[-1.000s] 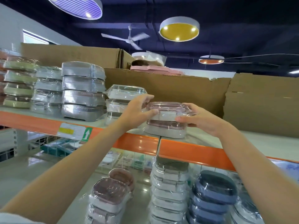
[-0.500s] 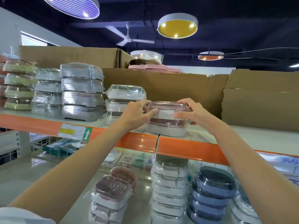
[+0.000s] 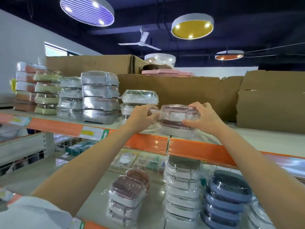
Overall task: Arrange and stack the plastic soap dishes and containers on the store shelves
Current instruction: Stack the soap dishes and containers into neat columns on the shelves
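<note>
Pink soap dish (image 3: pixel 177 113) now sitting lower on white dish (image 3: pixel 177 132), upper shelf (image 3: pixel 264 139); left hand (image 3: pixel 143 117), right hand (image 3: pixel 203 117) still gripping its ends, fingers curling round.

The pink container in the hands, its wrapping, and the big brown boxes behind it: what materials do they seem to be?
Pink container: likely hard plastic, with a clear glossy lid over a pink and white base.
Wrapping: thin clear film; it wrinkles and glints, bunching by the left hand.
Brown boxes: matte cardboard, with torn, ragged top edges.
The right hand also grips the container.
</note>
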Action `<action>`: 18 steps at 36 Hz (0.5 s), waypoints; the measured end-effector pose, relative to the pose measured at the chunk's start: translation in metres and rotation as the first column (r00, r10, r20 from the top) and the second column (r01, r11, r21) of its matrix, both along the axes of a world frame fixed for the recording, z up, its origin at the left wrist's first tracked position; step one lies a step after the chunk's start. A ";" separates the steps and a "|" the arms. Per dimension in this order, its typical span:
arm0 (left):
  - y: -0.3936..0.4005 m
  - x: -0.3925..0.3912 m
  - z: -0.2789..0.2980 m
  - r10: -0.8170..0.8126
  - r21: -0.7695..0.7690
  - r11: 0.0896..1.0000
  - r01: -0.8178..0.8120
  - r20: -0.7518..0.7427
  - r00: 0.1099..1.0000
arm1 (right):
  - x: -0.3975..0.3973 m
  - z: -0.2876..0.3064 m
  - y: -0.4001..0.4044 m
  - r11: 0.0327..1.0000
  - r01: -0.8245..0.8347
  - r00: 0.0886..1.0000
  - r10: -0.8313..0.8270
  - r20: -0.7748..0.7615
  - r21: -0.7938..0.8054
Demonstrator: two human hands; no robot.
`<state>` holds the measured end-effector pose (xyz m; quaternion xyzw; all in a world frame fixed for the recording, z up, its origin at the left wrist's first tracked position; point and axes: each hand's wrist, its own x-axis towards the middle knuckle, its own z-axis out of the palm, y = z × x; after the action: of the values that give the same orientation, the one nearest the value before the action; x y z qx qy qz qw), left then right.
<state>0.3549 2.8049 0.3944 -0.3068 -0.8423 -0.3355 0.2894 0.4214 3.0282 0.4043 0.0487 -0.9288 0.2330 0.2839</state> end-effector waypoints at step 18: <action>-0.056 -0.029 0.002 0.251 0.008 0.966 -0.260 0.241 0.938 | 0.001 0.041 -0.078 0.902 0.065 0.998 -0.070 -0.004 0.427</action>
<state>0.3264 2.7485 0.3967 -0.1468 -0.8968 -0.3459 0.2336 0.4221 2.9506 0.4456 0.0763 -0.9600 0.0145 0.2692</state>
